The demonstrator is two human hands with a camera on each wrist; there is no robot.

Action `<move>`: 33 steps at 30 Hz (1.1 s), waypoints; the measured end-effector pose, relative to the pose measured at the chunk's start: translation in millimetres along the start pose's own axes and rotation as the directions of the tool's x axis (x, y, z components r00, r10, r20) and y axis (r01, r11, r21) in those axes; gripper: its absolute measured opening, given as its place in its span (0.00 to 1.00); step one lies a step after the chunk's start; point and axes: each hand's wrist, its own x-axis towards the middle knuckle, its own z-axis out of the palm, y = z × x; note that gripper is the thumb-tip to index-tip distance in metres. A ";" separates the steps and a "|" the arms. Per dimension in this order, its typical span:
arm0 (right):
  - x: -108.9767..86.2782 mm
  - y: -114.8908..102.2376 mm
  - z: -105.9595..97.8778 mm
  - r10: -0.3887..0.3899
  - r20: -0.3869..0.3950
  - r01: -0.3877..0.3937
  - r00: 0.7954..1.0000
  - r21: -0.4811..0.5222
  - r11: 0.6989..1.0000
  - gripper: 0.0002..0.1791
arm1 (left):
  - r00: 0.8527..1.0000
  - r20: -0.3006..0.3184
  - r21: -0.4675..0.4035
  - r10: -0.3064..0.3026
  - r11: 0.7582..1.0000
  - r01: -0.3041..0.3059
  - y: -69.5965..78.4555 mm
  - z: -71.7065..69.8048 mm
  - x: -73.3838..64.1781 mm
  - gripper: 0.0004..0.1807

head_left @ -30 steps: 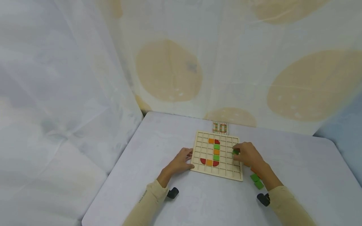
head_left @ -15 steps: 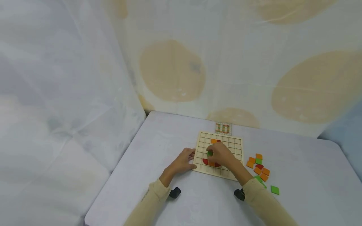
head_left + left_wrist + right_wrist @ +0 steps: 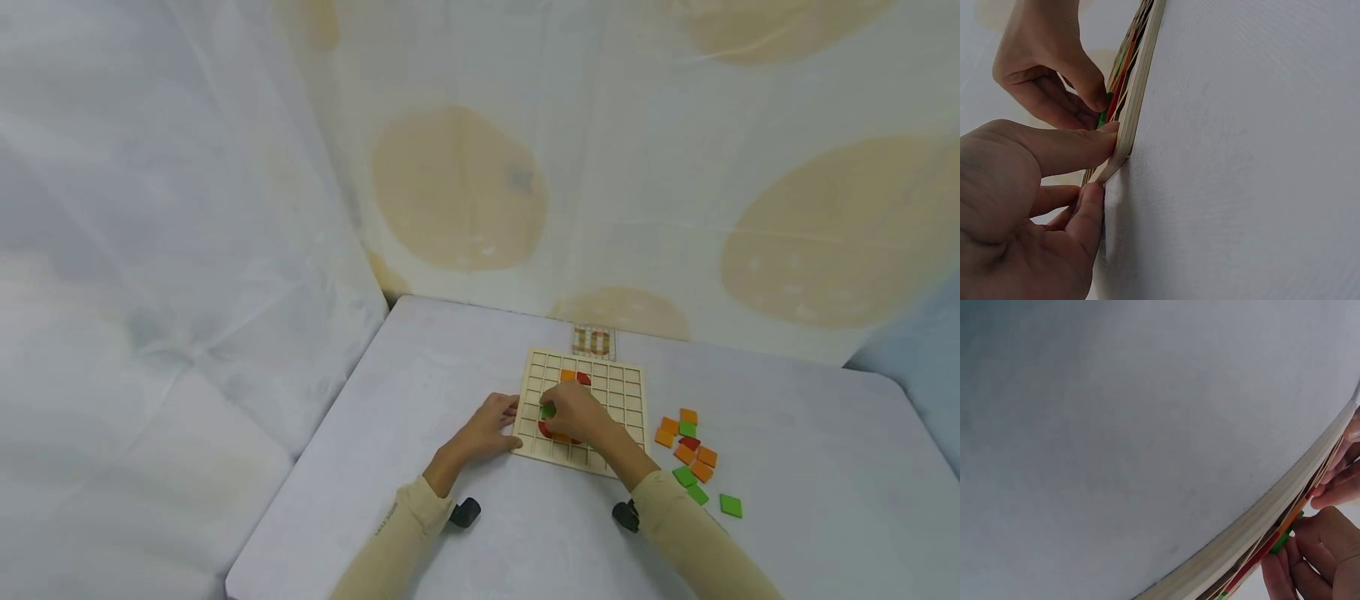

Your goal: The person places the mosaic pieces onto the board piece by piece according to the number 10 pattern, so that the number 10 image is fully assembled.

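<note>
A pale wooden grid board [image 3: 626,402] lies on the table, with orange and red tiles set in some of its squares. My right hand [image 3: 581,412] is over the board's left half and pinches a green square tile [image 3: 548,412] between thumb and fingers, just above a red rounded tile [image 3: 544,429]. The right wrist view shows that green tile [image 3: 1282,540] tilted against the grid; whether it is seated I cannot tell. My left hand [image 3: 482,430] rests at the board's left edge. Its thumb [image 3: 1082,149] presses the near corner, and the fingertips touch the side.
Right of the board lie loose orange tiles [image 3: 685,454], green tiles [image 3: 731,506] and a red tile [image 3: 689,444]. A small pattern card [image 3: 593,342] sits behind the board. Hanging cloth [image 3: 630,233] closes off the table's back and left.
My right hand has moved left from the board's right side, bringing the green tile to the left half. The loose tiles have come into fuller view. The left hand stays on the board's edge.
</note>
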 end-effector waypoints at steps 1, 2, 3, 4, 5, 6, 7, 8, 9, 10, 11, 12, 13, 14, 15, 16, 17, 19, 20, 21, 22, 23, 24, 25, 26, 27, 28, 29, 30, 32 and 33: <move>0.3 -0.5 0.2 0.004 0.003 -0.004 1.000 -0.001 1.000 0.16 | 1.000 0.001 -0.002 0.000 1.000 0.000 0.1 -0.1 0.0 0.42; 0.6 -1.3 0.1 0.008 0.002 -0.008 1.000 -0.001 1.000 0.16 | 1.000 0.001 -0.003 -0.002 1.000 0.002 0.4 -0.2 -0.2 0.42; 0.8 -1.4 0.3 0.007 -0.002 -0.007 1.000 -0.003 1.000 0.15 | 1.000 0.001 -0.006 -0.003 1.000 0.003 0.8 -0.4 -0.3 0.42; 0.9 -1.4 0.4 0.004 -0.005 -0.004 1.000 0.000 1.000 0.15 | 1.000 0.001 -0.008 -0.004 1.000 0.004 1.3 -0.7 -0.5 0.42; 0.9 -1.3 0.6 0.002 -0.009 -0.002 1.000 0.000 1.000 0.14 | 1.000 0.000 -0.009 -0.005 1.000 0.005 1.7 -0.8 -0.6 0.42; 0.9 -1.3 0.8 -0.001 -0.012 0.001 1.000 0.003 1.000 0.13 | 1.000 0.000 -0.012 -0.004 1.000 0.004 2.0 -0.7 -0.8 0.42; 0.8 -1.1 1.0 -0.004 -0.013 0.004 1.000 0.004 1.000 0.13 | 1.000 0.000 -0.013 -0.006 1.000 0.006 2.4 -0.9 -0.9 0.43; 0.7 -1.0 1.3 -0.005 -0.014 0.005 1.000 0.004 1.000 0.12 | 1.000 0.000 -0.014 -0.007 1.000 0.007 3.0 -0.9 -1.1 0.43; 0.6 -1.1 1.3 -0.006 -0.013 0.007 1.000 0.006 1.000 0.11 | 1.000 0.001 -0.016 -0.007 1.000 0.007 3.2 -0.9 -1.0 0.43; 0.6 -1.2 1.5 -0.008 -0.011 0.008 1.000 0.004 1.000 0.10 | 1.000 0.001 -0.015 -0.008 1.000 0.008 3.3 -0.8 -0.9 0.43; 0.7 -0.9 2.0 -0.013 -0.007 0.013 1.000 -0.009 1.000 0.09 | 1.000 0.002 -0.013 -0.006 1.000 0.006 3.2 -0.6 -0.6 0.43; 0.4 -1.2 2.3 -0.022 -0.001 0.021 1.000 -0.021 1.000 0.07 | 1.000 0.002 -0.012 -0.005 1.000 0.005 3.2 -0.4 -0.4 0.43; 0.4 -1.8 2.8 -0.027 0.005 0.028 1.000 -0.041 0.999 0.06 | 1.000 0.002 -0.010 -0.006 1.000 0.006 2.9 -0.3 -0.1 0.43; -0.1 -2.3 3.3 -0.043 0.005 0.043 0.999 -0.066 0.997 0.05 | 1.000 0.003 -0.007 -0.005 1.000 0.005 2.6 -0.2 0.1 0.43; -0.7 -2.8 3.2 -0.066 0.007 0.066 0.998 -0.088 0.994 0.04 | 1.000 0.003 -0.008 -0.003 1.000 0.003 2.6 -0.2 0.1 0.43; -1.6 -3.3 2.7 -0.087 0.009 0.087 0.996 -0.105 0.991 0.06 | 1.000 0.001 -0.006 -0.002 1.000 0.002 2.1 -0.3 0.2 0.43; -2.5 -3.7 1.8 -0.109 0.014 0.110 0.994 -0.122 0.986 0.09 | 1.000 0.000 -0.007 -0.003 1.000 0.003 1.6 -0.3 0.3 0.43; -4.7 -4.3 -1.2 -0.148 0.020 0.150 0.989 -0.129 0.980 0.14 | 1.000 -0.003 -0.007 -0.007 1.000 0.007 0.4 -0.1 0.7 0.43; -6.3 -3.6 -3.0 -0.169 0.022 0.170 0.985 -0.117 0.978 0.15 | 1.000 -0.004 -0.008 -0.007 1.000 0.007 0.1 0.1 0.9 0.43; -8.1 -2.7 -5.0 -0.181 0.025 0.183 0.983 -0.091 0.979 0.15 | 1.000 -0.006 -0.010 -0.007 1.000 0.007 -0.6 0.5 1.2 0.43; -10.1 -1.8 -7.1 -0.180 0.029 0.181 0.983 -0.056 0.982 0.13 | 1.000 -0.008 -0.005 -0.010 1.000 0.010 -1.6 1.0 1.7 0.43; -11.9 0.4 -8.4 -0.178 0.029 0.179 0.984 -0.031 0.983 0.11 | 1.000 -0.009 -0.004 -0.011 1.000 0.011 -2.2 1.7 2.0 0.43; -14.8 2.6 -10.2 -0.171 0.025 0.171 0.985 0.001 0.985 0.08 | 1.000 -0.010 0.001 -0.013 1.000 0.013 -2.8 2.2 2.3 0.43; -18.0 5.7 -11.8 -0.160 0.016 0.160 0.987 0.021 0.987 0.06 | 1.000 -0.010 0.007 -0.015 1.000 0.015 -3.3 2.8 2.6 0.43; -21.7 8.8 -14.1 -0.144 0.005 0.143 0.990 0.040 0.989 0.07 | 1.000 -0.011 0.010 -0.016 1.000 0.016 -3.7 3.3 2.7 0.43; -25.4 11.9 -17.0 -0.128 -0.005 0.128 0.992 0.051 0.990 0.09 | 1.000 -0.011 0.017 -0.019 1.000 0.019 -4.1 3.5 2.8 0.43; -28.7 16.3 -19.9 -0.111 -0.011 0.112 0.994 0.048 0.993 0.09 | 1.000 -0.013 0.023 -0.021 1.000 0.022 -4.2 3.8 2.7 0.43; -32.6 21.3 -22.9 -0.094 -0.026 0.095 0.995 0.030 0.995 0.09 | 1.000 -0.015 0.025 -0.023 0.999 0.024 -4.2 3.9 2.6 0.44; -37.2 26.3 -26.8 -0.080 -0.039 0.081 0.996 0.015 0.997 0.09 | 1.000 -0.017 0.028 -0.026 0.999 0.026 -4.3 3.9 2.3 0.43; -47.1 37.9 -35.5 -0.040 -0.064 0.040 0.997 0.004 0.999 0.09 | 0.999 -0.023 0.030 -0.024 0.999 0.024 -4.1 3.9 1.7 0.43; -52.6 44.6 -39.4 -0.015 -0.074 0.015 0.997 0.000 1.000 0.09 | 0.999 -0.026 0.032 -0.023 0.999 0.024 -4.2 3.8 1.4 0.43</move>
